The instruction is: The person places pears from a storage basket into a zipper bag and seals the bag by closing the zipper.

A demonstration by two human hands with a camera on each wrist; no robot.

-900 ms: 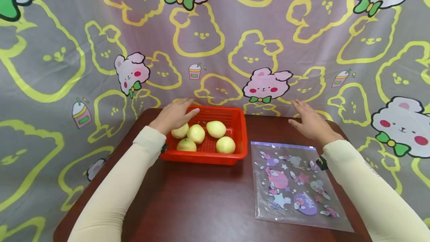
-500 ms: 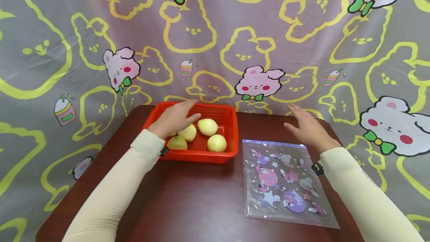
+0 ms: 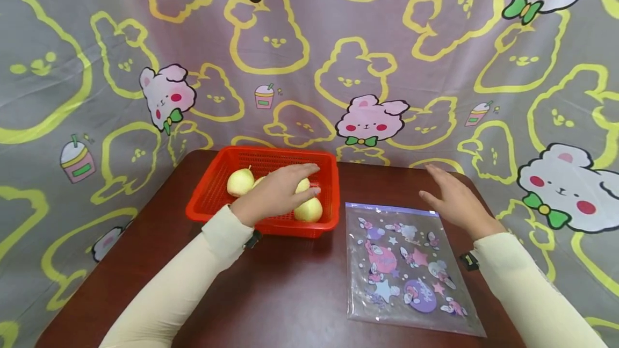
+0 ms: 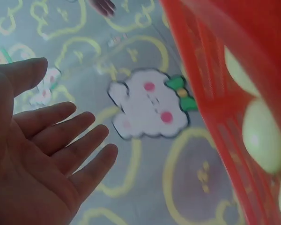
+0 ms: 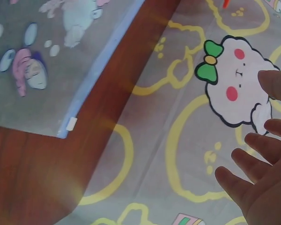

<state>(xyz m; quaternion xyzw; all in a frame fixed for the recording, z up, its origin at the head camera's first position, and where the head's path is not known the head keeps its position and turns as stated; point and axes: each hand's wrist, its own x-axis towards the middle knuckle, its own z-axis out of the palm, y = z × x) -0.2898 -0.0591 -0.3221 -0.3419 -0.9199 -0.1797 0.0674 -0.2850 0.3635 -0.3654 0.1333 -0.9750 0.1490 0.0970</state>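
Note:
In the head view, my left hand [image 3: 273,196] is held over the red plastic basket [image 3: 200,218] with its fingers straight and nothing in them. Pale yellow pears lie in the basket; one pear [image 3: 240,182] shows left of the hand and another pear [image 3: 308,210] below its fingertips, others partly hidden behind the hand. The left wrist view has the palm [image 4: 42,164] facing up beside the basket's slotted side. My right hand [image 3: 456,203], also with extended fingers and holding nothing, hovers beyond the zip end of a clear printed zipper bag [image 3: 411,262] lying flat.
A dark reddish-brown table [image 3: 271,294] carries the basket and the bag. Behind it and along both sides hangs a grey cloth [image 3: 285,85] with cartoon rabbits. The bag's lilac zip strip has a small white slider [image 5: 71,124].
My left hand has moved right across the basket, from its left part to above the right-hand pears, uncovering a pear at the left. The head view has shifted slightly. My right hand stays nearly in place.

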